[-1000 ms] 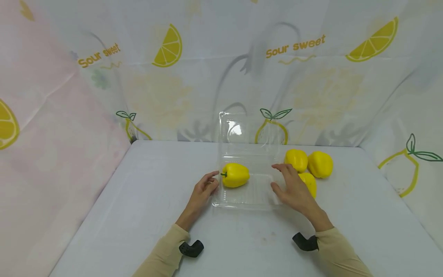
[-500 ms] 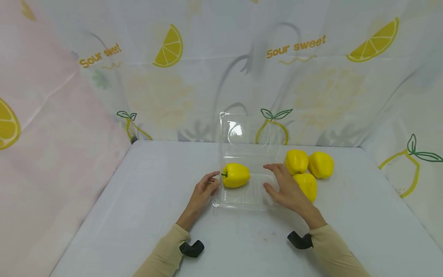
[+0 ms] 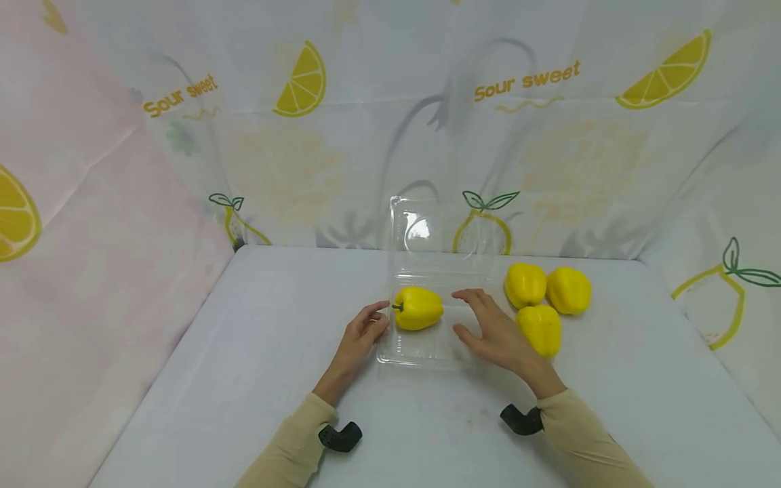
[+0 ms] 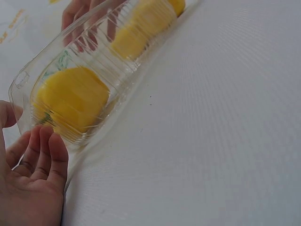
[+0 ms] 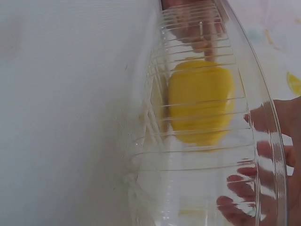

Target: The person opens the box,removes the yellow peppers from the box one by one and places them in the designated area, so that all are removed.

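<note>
A yellow bell pepper (image 3: 418,308) with a green stem lies on its side in the left part of a clear plastic clamshell box (image 3: 407,352), whose lid (image 3: 421,254) stands raised at the back. At the box's left side is my left hand (image 3: 360,339), its fingertips (image 4: 46,134) against the wall close to the stem. My right hand (image 3: 497,335) hovers over the right part of the box, thumb and fingers spread, with nothing between them. Its fingertips point at the pepper from a short way to the right.
Several items bound the work: three more yellow bell peppers (image 3: 526,285) sit close together right of the box on the white table (image 3: 274,312). A lemon-print cloth (image 3: 354,149) hangs behind the table. Black curved pieces (image 3: 339,437) are on both sleeves.
My right hand has moved left, away from the three peppers and closer to the one in the box. My left hand has stayed at the box's side.
</note>
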{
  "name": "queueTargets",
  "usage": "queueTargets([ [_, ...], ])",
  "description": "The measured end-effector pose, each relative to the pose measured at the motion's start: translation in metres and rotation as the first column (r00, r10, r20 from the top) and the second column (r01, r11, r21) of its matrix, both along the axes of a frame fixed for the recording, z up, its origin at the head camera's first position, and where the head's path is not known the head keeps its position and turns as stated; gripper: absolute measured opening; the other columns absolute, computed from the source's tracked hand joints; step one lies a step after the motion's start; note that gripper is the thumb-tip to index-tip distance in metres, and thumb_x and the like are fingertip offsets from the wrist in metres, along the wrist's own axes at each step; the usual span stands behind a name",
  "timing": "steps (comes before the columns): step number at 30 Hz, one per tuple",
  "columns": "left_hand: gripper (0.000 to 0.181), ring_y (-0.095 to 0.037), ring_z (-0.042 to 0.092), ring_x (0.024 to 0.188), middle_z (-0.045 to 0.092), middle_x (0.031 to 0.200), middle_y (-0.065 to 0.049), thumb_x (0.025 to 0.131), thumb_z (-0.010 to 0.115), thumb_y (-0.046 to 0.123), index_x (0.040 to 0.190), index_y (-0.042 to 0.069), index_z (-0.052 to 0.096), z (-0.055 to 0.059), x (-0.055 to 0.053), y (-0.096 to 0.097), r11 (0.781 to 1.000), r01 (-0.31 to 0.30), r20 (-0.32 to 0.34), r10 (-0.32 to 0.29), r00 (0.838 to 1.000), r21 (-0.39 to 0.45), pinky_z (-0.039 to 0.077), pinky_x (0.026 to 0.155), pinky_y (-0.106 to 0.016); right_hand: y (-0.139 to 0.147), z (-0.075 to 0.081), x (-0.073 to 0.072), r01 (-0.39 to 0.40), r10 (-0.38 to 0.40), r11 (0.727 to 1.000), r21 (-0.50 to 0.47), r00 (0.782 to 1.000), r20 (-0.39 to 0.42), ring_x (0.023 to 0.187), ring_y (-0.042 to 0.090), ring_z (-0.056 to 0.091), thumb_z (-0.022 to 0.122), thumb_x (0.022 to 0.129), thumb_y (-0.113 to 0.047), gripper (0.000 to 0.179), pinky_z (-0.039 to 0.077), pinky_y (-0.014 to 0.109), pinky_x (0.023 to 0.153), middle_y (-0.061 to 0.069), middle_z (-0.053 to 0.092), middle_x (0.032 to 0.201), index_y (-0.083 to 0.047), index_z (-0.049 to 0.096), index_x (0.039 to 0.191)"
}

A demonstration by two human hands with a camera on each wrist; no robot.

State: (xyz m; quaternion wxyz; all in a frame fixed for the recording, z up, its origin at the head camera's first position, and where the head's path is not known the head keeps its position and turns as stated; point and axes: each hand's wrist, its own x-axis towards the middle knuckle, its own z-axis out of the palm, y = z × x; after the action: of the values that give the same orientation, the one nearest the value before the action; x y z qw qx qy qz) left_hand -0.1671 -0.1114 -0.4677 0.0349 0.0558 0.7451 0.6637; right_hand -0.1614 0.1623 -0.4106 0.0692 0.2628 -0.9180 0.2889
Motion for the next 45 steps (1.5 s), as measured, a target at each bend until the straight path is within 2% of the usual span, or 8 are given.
queueTargets([
  [11, 0.039, -0.012, 0.054, 0.082, 0.054, 0.101, -0.004, 0.096, 0.055, 0.019, 0.133, 0.011, 0.051, 0.001, 0.0, -0.001, 1.0, 0.01, 0.013, -0.011, 1.0, 0.021, 0.046, 0.075, -0.017, -0.017, 0.0, -0.004, -0.053, 0.053, 0.998, 0.033, 0.999, 0.0, 0.125, 0.024, 0.047, 0.065, 0.089, -0.026, 0.056, 0.047, 0.043, 0.099, 0.007, 0.043, 0.138, -0.013, 0.04, 0.137],
  [25, 0.035, -0.016, 0.054, 0.085, 0.055, 0.103, -0.007, 0.096, 0.054, 0.02, 0.131, 0.017, 0.053, 0.003, 0.001, 0.001, 1.0, 0.005, 0.022, -0.005, 1.0, 0.004, 0.047, 0.077, -0.016, -0.032, -0.003, -0.007, -0.087, 0.087, 0.996, 0.013, 0.996, -0.023, 0.127, 0.029, 0.045, 0.068, 0.086, -0.024, 0.061, 0.044, 0.047, 0.102, 0.01, 0.04, 0.14, -0.013, 0.039, 0.139],
  [28, 0.037, -0.019, 0.055, 0.087, 0.055, 0.104, -0.01, 0.096, 0.054, 0.019, 0.132, 0.012, 0.052, 0.011, 0.005, 0.001, 1.0, 0.015, 0.024, -0.015, 1.0, 0.01, 0.047, 0.077, -0.016, -0.037, -0.004, -0.008, -0.097, 0.096, 0.995, 0.0, 0.995, -0.033, 0.127, 0.029, 0.045, 0.069, 0.085, -0.022, 0.062, 0.043, 0.048, 0.102, 0.01, 0.041, 0.139, -0.012, 0.039, 0.139],
  [32, 0.037, -0.019, 0.055, 0.087, 0.055, 0.105, -0.01, 0.097, 0.054, 0.02, 0.133, 0.011, 0.051, 0.011, 0.005, 0.0, 1.0, 0.009, 0.017, -0.009, 1.0, 0.003, 0.047, 0.077, -0.016, -0.044, -0.005, -0.011, -0.103, 0.103, 0.995, -0.007, 0.993, -0.054, 0.127, 0.029, 0.045, 0.071, 0.084, -0.021, 0.062, 0.042, 0.048, 0.103, 0.011, 0.041, 0.138, -0.01, 0.041, 0.138],
  [34, 0.037, -0.014, 0.055, 0.085, 0.055, 0.105, -0.008, 0.096, 0.054, 0.022, 0.132, 0.013, 0.052, 0.003, 0.001, 0.0, 1.0, -0.001, 0.007, 0.001, 1.0, -0.005, 0.047, 0.077, -0.016, -0.046, -0.006, -0.012, -0.105, 0.104, 0.994, -0.002, 0.992, -0.07, 0.126, 0.029, 0.045, 0.071, 0.084, -0.022, 0.063, 0.042, 0.048, 0.103, 0.012, 0.042, 0.138, -0.01, 0.041, 0.137],
  [37, 0.038, -0.014, 0.055, 0.086, 0.055, 0.105, -0.007, 0.096, 0.054, 0.022, 0.134, 0.013, 0.051, 0.004, 0.0, 0.0, 1.0, 0.004, 0.017, -0.004, 1.0, -0.013, 0.047, 0.077, -0.016, -0.05, -0.006, -0.013, -0.097, 0.097, 0.995, 0.008, 0.991, -0.087, 0.126, 0.029, 0.044, 0.072, 0.083, -0.021, 0.065, 0.04, 0.049, 0.104, 0.012, 0.042, 0.138, -0.011, 0.04, 0.138],
  [39, 0.039, -0.015, 0.055, 0.087, 0.055, 0.106, -0.006, 0.096, 0.054, 0.022, 0.134, 0.012, 0.05, 0.006, 0.001, -0.001, 1.0, 0.012, 0.034, -0.012, 0.999, -0.002, 0.047, 0.078, -0.016, -0.052, -0.007, -0.014, -0.093, 0.094, 0.996, 0.012, 0.991, -0.094, 0.127, 0.03, 0.043, 0.072, 0.083, -0.021, 0.066, 0.04, 0.049, 0.104, 0.012, 0.042, 0.138, -0.012, 0.039, 0.14],
  [45, 0.039, -0.02, 0.055, 0.089, 0.055, 0.106, -0.011, 0.097, 0.052, 0.014, 0.134, 0.004, 0.048, 0.029, 0.012, 0.0, 0.999, 0.041, 0.05, -0.041, 0.998, 0.005, 0.048, 0.08, -0.02, -0.058, -0.009, -0.017, -0.09, 0.092, 0.996, 0.019, 0.988, -0.122, 0.125, 0.031, 0.043, 0.074, 0.08, -0.019, 0.071, 0.04, 0.051, 0.102, 0.013, 0.042, 0.139, -0.013, 0.039, 0.141],
])
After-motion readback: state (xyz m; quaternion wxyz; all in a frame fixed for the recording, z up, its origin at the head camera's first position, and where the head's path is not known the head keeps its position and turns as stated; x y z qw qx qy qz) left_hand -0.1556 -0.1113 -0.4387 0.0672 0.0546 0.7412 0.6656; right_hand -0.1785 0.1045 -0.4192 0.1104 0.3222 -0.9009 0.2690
